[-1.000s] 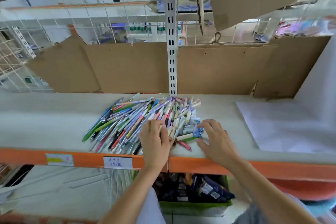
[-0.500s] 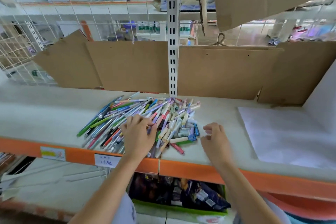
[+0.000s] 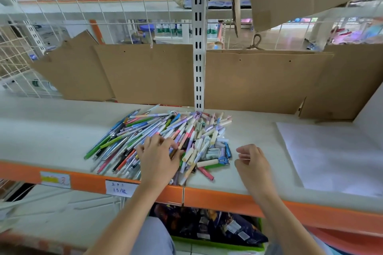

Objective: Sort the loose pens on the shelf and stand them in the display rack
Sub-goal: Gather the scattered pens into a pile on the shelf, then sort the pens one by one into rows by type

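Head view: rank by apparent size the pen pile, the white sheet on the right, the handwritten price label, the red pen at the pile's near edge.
1. white sheet, cut off at the frame edge
2. pen pile
3. handwritten price label
4. red pen

The label sits nearer the camera, so its edge over the red pen is unsure.

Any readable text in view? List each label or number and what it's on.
White tag on the orange shelf edge: handwritten, second line reads about "15/", the rest unclear.
Yellow-marked label on the same edge: illegible.
Prints on pens in the pile: too small.
Bottle labels behind: blurred.
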